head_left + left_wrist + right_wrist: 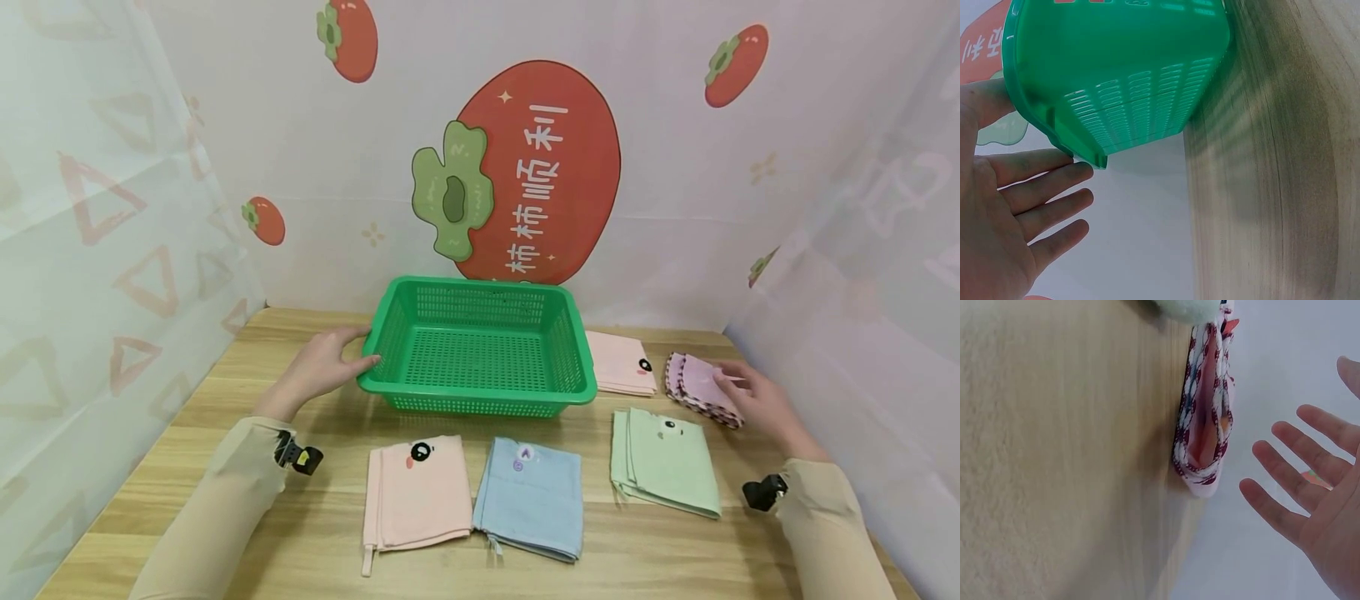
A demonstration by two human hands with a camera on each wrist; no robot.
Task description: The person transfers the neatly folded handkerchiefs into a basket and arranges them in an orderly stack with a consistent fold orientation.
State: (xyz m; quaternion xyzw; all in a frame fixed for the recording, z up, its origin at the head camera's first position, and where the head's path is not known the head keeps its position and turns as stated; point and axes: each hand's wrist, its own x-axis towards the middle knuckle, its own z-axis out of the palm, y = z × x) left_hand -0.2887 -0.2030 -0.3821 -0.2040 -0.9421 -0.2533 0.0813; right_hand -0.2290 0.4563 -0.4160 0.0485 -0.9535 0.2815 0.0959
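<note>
My left hand (322,367) is at the left rim of a green plastic basket (476,393). In the left wrist view its thumb reaches behind the rim, the index finger touches the rim's edge, and the other fingers are straight and spread. My right hand (761,400) is over the right edge of a folded purple cloth (701,383) with a dark checkered trim. The right wrist view shows the right fingers (1285,475) extended and spread, holding nothing, beside the cloth's layered edge (1204,425). Perforated walls and floor show in the basket, with nothing inside.
On the wooden table (315,533) lie a folded pink towel (423,500) and a blue towel (532,500) in front of the basket. A green towel (667,462) lies nearer than the purple cloth. Another pink towel (618,362) sits right of the basket. Printed curtains (300,125) enclose the table.
</note>
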